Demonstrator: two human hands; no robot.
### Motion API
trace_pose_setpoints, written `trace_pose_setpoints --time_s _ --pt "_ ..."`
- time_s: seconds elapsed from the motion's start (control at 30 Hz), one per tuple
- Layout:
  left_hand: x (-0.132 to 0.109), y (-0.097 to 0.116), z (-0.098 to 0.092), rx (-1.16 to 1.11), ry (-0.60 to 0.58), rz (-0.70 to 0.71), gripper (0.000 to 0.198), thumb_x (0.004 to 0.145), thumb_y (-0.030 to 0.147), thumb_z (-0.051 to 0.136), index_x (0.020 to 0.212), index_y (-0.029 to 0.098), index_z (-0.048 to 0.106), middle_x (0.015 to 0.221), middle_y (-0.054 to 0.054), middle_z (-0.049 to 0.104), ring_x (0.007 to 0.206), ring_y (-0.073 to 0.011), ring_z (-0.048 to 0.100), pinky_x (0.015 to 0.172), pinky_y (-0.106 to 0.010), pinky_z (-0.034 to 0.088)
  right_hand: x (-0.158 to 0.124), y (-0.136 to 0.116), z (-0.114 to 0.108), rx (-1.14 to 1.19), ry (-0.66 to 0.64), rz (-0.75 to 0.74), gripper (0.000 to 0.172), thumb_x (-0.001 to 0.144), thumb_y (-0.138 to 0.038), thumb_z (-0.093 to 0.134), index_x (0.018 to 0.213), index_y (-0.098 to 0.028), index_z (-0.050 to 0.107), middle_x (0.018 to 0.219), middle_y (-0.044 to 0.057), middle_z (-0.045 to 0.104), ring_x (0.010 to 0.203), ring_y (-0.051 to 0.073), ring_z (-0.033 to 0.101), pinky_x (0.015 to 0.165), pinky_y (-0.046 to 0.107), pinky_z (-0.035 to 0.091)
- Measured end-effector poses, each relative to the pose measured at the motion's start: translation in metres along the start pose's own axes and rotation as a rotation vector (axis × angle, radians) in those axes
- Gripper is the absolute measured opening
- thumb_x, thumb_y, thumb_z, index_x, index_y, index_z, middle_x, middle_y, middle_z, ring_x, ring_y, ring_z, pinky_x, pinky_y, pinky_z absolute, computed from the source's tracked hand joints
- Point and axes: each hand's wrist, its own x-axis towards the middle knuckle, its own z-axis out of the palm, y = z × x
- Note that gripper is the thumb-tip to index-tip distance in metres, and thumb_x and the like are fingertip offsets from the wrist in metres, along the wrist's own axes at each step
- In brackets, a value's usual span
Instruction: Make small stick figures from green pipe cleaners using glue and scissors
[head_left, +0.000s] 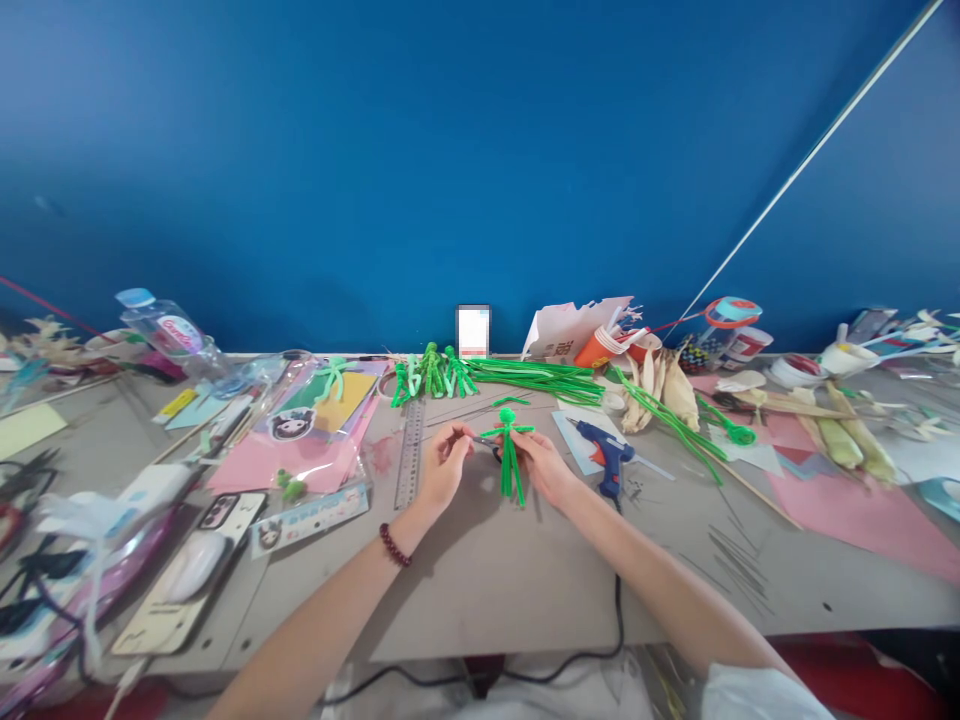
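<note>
A bright green pipe cleaner figure (509, 455) is upright in front of me, with a round head, arms held out and several long strands hanging down. My right hand (541, 462) grips it from the right, fingers closed at its middle. My left hand (448, 462), with a beaded bracelet on the wrist, is pinched just left of the figure. A thin dark piece shows between its fingertips and the figure, too small to make out. Behind them, several green pipe cleaner figures (433, 372) stand together beside a bundle of green pipe cleaners (536, 376).
A blue glue gun (611, 458) lies right of my right hand, its cord running down over the table edge. A ruler (409, 455) lies left of my left hand. Farther out are a phone (217, 570), a bottle (169, 328), dried husks (675, 390) and pink paper (862, 515).
</note>
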Motion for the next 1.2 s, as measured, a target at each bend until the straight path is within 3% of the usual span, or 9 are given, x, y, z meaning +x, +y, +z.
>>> trace_pose_setpoints --time_s 0.57,0.8,1.2 --pt "0.006 -0.010 -0.006 -0.098 -0.052 -0.128 0.008 0.064 0.013 0.045 0.058 0.017 0.049 0.059 0.003 0.049 0.053 -0.0099 0.047 0.051 -0.021 0.038 -0.002 -0.002 0.001 0.002 -0.077 -0.023 0.020 0.064 -0.035 0.069 0.073 -0.017 0.071 0.076 0.004 0.070 0.068 0.017 0.063 0.067 0.027 0.045" --pt "0.006 -0.008 -0.003 -0.120 -0.089 -0.185 0.005 0.063 0.014 0.045 0.059 0.017 0.047 0.056 0.003 0.048 0.050 -0.0091 0.046 0.050 -0.020 0.036 -0.001 0.000 0.000 0.003 0.008 0.010 0.024 0.061 -0.038 0.074 0.074 -0.017 0.072 0.068 0.002 0.068 0.062 0.013 0.059 0.063 0.024 0.046" --pt "0.006 -0.006 -0.001 -0.086 -0.104 -0.222 0.004 0.062 0.016 0.047 0.060 0.017 0.050 0.052 0.004 0.049 0.048 -0.0097 0.045 0.049 -0.021 0.036 0.002 0.005 0.000 -0.074 0.030 -0.037 0.023 0.058 -0.041 0.076 0.062 -0.019 0.067 0.080 0.004 0.070 0.060 0.013 0.058 0.060 0.025 0.048"
